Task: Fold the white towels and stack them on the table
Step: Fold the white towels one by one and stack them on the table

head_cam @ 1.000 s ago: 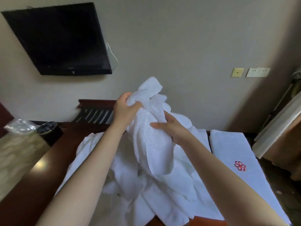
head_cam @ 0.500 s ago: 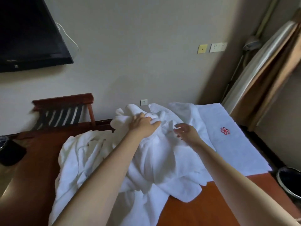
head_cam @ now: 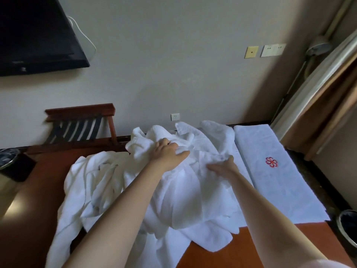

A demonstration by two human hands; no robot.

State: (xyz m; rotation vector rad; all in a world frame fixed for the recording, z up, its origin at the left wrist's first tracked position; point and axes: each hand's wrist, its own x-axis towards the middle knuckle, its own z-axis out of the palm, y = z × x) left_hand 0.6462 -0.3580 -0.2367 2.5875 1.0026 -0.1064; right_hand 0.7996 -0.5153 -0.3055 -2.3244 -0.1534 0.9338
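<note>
- Red emblem (head_cam: 271, 162) of looping, pinwheel-like strokes, stitched on the flat folded white towel (head_cam: 280, 190) lying at the right end of the desk (head_cam: 235, 256); a sign only, with no letters or digits in it;
- Small pale mark (head_cam: 23, 69) on the lower bezel of the black wall screen (head_cam: 34, 35); too small and blurred to read;
- Fainter light smudge just above and left of that mark, on the same bezel; illegible;
- Elsewhere, nothing legible as words or numbers.
</note>
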